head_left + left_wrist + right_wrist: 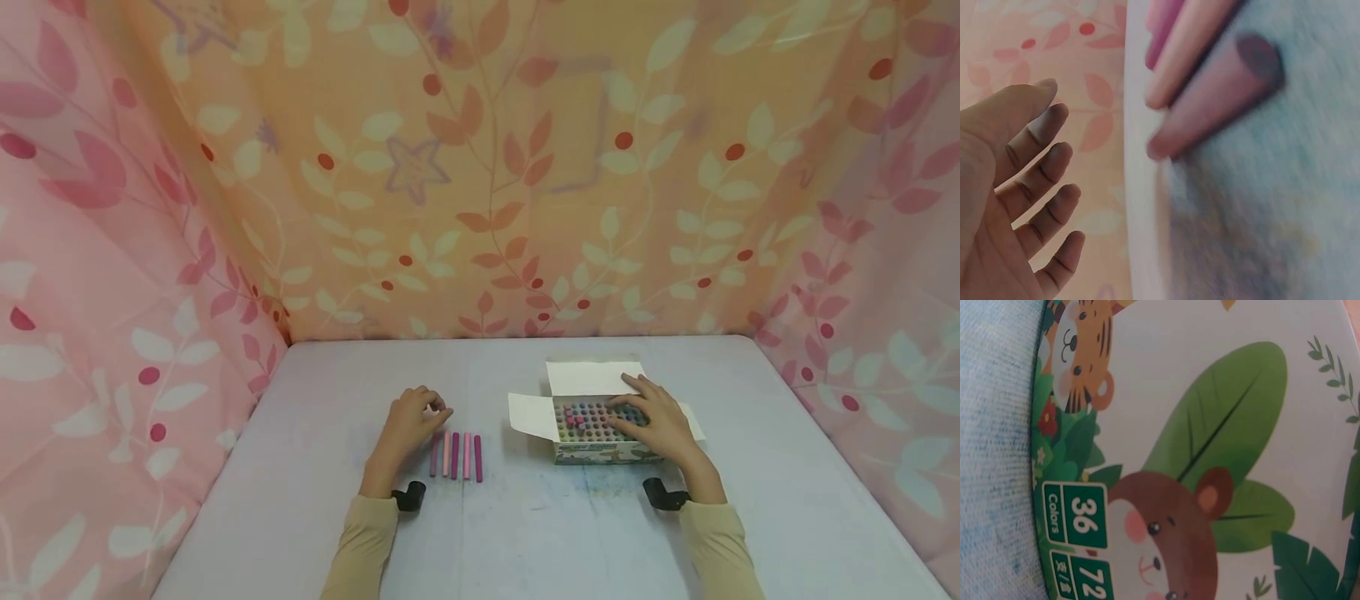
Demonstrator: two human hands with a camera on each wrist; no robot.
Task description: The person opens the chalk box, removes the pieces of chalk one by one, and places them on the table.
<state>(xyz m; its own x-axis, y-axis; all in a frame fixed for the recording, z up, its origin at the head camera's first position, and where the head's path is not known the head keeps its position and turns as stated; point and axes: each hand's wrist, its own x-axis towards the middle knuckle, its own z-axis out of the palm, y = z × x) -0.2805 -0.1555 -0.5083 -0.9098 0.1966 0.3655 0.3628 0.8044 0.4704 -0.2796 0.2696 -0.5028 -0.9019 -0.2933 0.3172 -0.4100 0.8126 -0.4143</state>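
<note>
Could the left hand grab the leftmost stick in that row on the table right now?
Probably yes. The left hand looks empty and is close beside the stick, with nothing apparently between them or lying on top of it.

Five pink, peach and purple round sticks (455, 456) block the spot just right of your left hand (409, 423). Past them you have room, up to the white card flap (533, 416) left of your right hand (660, 422).
</note>
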